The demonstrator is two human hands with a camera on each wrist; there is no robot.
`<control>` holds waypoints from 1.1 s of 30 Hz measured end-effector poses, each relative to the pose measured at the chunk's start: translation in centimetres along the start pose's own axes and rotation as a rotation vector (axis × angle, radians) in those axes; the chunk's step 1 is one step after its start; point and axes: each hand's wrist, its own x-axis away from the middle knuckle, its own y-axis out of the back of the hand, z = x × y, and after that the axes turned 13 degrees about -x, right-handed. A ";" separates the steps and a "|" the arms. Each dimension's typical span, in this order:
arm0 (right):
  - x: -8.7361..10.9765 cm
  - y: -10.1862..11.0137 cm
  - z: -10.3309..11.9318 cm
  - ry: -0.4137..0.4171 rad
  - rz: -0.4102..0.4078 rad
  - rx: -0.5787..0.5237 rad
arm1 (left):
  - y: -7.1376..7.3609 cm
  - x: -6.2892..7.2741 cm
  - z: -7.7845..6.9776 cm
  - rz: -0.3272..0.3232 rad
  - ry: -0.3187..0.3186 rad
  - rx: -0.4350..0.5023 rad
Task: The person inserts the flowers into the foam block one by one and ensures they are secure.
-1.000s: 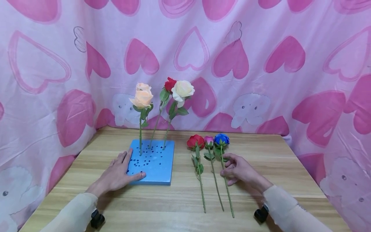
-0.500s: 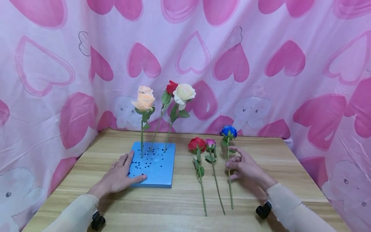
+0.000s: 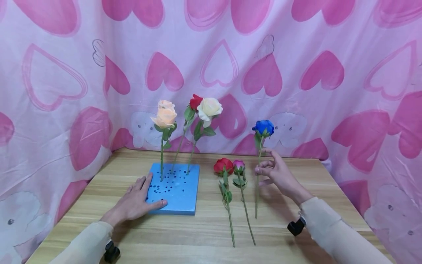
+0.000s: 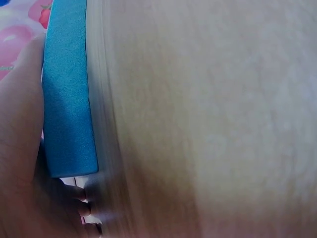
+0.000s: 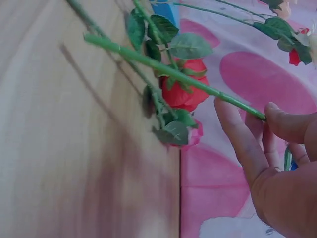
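Note:
My right hand point(image 3: 280, 174) pinches the green stem of a blue artificial rose point(image 3: 264, 127), held nearly upright with its bloom at the top. In the right wrist view the bare stem point(image 5: 158, 66) runs out from between thumb and fingers, its cut end over the table. My left hand point(image 3: 133, 200) rests on the left edge of a blue foam board point(image 3: 188, 200) full of small holes, thumb across its near corner and fingers along its side. Standing in the board are peach roses point(image 3: 165, 117), a red rose point(image 3: 196, 101) and a white rose point(image 3: 210, 109).
On the wooden table point(image 3: 184, 238) lie a red rose point(image 3: 223, 166) and a pink-purple rose point(image 3: 239, 165), side by side between the board and my right hand, stems towards me. A pink heart-patterned curtain point(image 3: 230, 58) hangs behind the table and along its sides.
My right hand has lifted the blue rose off the table, raising it up and away from the two lying roses and tilting it upright. The left hand has stayed on the board.

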 end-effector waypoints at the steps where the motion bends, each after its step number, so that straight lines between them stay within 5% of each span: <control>1: -0.1 -0.2 0.2 0.013 -0.005 -0.003 | 0.0 0.0 0.0 0.001 0.000 0.000; 11: -1.9 -2.5 1.9 0.122 -0.019 -0.028 | -0.1 0.1 0.1 0.010 0.002 -0.001; 33: -4.8 -10.2 4.8 0.283 0.137 -0.094 | -0.1 -0.1 0.2 0.000 0.003 0.000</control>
